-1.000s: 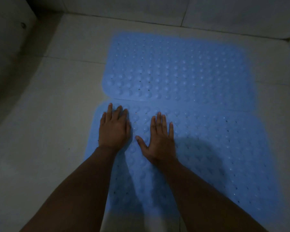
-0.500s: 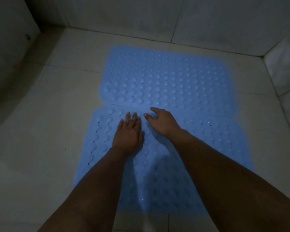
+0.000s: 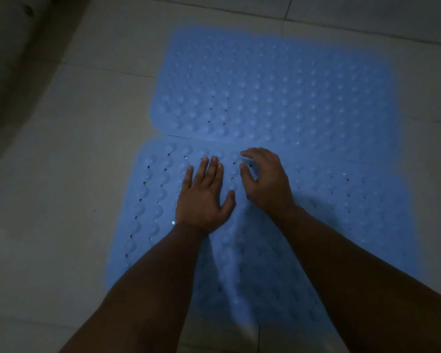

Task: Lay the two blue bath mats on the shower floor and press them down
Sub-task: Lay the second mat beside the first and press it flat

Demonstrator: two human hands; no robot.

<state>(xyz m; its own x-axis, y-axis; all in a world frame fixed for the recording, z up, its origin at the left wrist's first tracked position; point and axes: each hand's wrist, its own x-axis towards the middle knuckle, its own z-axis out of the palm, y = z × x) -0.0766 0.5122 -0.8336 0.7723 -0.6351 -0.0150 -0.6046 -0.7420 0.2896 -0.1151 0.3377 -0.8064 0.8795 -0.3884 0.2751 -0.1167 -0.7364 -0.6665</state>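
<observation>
The light is dim. Pale floor tiles [image 3: 69, 159] lie all around, their grout lines running under the mats, and a wall [image 3: 367, 11] rises along the far edge. At the upper left a dark curved fixture [image 3: 13, 62] crowds the corner; what it is cannot be told.

The two blue bath mats lie flat on the floor, edge to edge. The far mat [image 3: 273, 87] has its long side running left to right, parallel to the wall. The near mat [image 3: 341, 200] lies the same way, shifted a little leftward, its far edge touching the other's near edge; both forearms cross over it and hide its middle.

The left hand [image 3: 204, 197] rests palm-down on the near mat, fingers straight and close together, gripping nothing. The right hand [image 3: 267, 179] sits just beside it near the seam, fingers bent with tips toward the mat, thumb apart; whether it pinches anything cannot be told.
</observation>
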